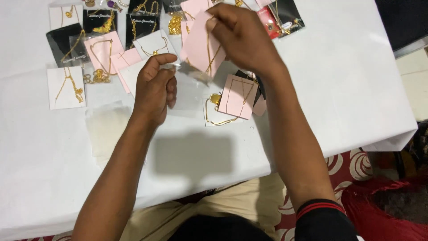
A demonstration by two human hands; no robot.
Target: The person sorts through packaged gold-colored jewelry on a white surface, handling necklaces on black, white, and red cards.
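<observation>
Above the white table, the left hand pinches the edge of a clear plastic sleeve while the right hand grips a pink necklace card at its mouth, with more jewellery cards spread beyond.

Table right side open; jewellery cards crowd far-left edge; stacked clear bags nr left wrist.

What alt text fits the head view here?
Over a white table, the right hand holds a pink card with a gold chain, while the left hand pinches a clear plastic sleeve. More jewellery cards lie around.
</observation>
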